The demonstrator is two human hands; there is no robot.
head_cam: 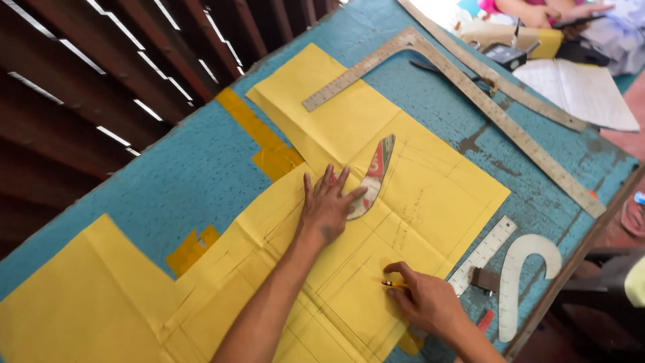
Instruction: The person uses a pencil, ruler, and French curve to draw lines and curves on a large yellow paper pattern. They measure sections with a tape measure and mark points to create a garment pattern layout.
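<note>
Pressing flat, my left hand (327, 208) lies fingers spread on the yellow pattern paper (416, 202), fingertips pinning the lower end of a curved drafting template (373, 176) that arcs away from the hand toward the far side of the sheet. Palm is fully open, gripping nothing. My right hand (426, 300) sits nearer to me, fingers curled around an orange pencil (394, 284), its tip on the paper among faint ruled lines. The paper covers the blue worktable (175, 181) beneath both hands. Just outside the right hand: a clear straight ruler (485, 253), a small dark block (484, 279) touching it, and a white hooked curve (524, 275) at the table edge. Beyond the left hand's fingertips, a large metal L-square (470, 91) lies across the sheet's far corner. Past that, white sheets (581, 91) and another person's hands (551, 12) at the far end.
</note>
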